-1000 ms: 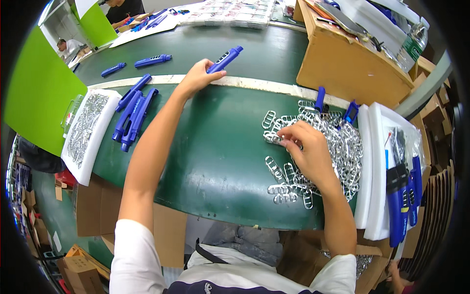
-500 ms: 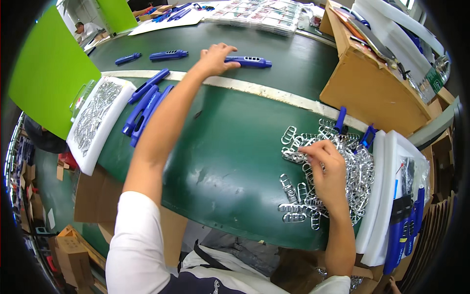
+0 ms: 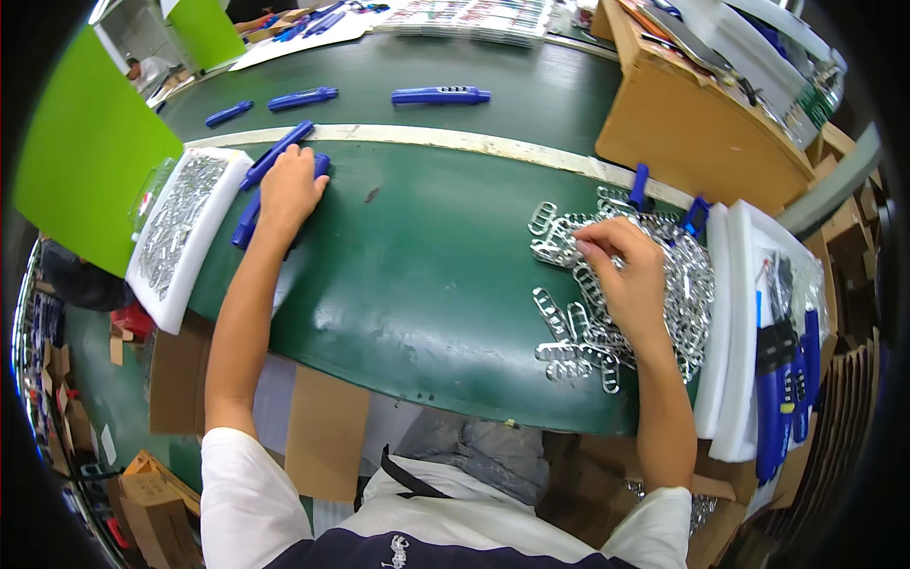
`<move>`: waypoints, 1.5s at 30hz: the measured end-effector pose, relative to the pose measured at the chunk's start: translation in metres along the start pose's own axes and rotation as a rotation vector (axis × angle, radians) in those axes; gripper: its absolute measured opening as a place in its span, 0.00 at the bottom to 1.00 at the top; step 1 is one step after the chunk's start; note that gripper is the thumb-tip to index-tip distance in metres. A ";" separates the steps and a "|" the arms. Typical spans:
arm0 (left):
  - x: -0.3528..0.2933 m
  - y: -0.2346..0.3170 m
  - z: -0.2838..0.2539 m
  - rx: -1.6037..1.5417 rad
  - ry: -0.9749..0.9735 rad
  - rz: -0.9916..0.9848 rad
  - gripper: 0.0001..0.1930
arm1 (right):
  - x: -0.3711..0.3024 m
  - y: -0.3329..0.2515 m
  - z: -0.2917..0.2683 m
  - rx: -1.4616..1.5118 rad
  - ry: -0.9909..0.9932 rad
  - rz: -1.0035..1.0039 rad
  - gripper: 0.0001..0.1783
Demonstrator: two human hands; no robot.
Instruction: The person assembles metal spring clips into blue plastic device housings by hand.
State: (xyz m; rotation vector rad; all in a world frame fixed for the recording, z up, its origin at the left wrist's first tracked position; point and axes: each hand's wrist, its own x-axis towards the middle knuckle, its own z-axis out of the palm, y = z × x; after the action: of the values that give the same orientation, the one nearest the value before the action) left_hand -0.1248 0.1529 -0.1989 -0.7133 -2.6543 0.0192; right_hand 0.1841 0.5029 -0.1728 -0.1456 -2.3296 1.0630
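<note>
Blue handles (image 3: 275, 180) under left hand (image 3: 289, 190), grip unclear; right hand (image 3: 626, 270) fingers pinch metal clips (image 3: 682, 284).

A clear plastic bag (image 3: 791, 284) lies on the white foam trays at the right edge of the green table, with blue tools showing through it. Brown cardboard boxes (image 3: 156, 507) sit on the floor at lower left, one bearing a small white label (image 3: 110, 444). A large brown cardboard box (image 3: 697, 123) stands on the table at upper right, and flat cardboard sheets (image 3: 322, 427) hang below the table's near edge.
</note>
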 end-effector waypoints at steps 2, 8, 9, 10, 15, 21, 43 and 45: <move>0.011 0.009 -0.002 0.060 -0.118 -0.051 0.23 | 0.000 0.002 -0.002 0.008 -0.017 -0.015 0.06; 0.025 0.020 -0.028 -0.160 -0.229 -0.069 0.22 | 0.002 0.007 0.003 0.203 -0.026 0.114 0.07; 0.027 0.031 -0.040 -0.290 -0.233 -0.054 0.21 | 0.002 0.009 0.002 0.191 -0.011 0.125 0.07; 0.028 0.040 -0.050 -0.296 -0.235 -0.038 0.21 | 0.002 0.014 0.001 0.318 -0.040 0.212 0.06; 0.002 0.110 -0.133 -1.036 -0.225 0.003 0.16 | 0.003 0.010 -0.004 0.664 -0.044 0.354 0.07; -0.031 0.168 -0.095 -1.632 -0.216 0.271 0.10 | -0.001 0.015 -0.002 0.635 0.107 0.302 0.07; -0.057 0.187 -0.055 -1.686 -0.373 0.280 0.15 | -0.004 0.016 0.018 0.213 0.227 0.109 0.06; -0.058 0.186 -0.055 -1.651 -0.367 0.302 0.14 | -0.005 0.018 0.021 0.253 0.216 0.129 0.06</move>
State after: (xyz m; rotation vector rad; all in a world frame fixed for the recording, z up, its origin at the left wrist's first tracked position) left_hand 0.0306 0.2820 -0.1906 -1.5814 -2.2691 -2.2545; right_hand 0.1750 0.4994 -0.1992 -0.3005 -1.9976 1.3264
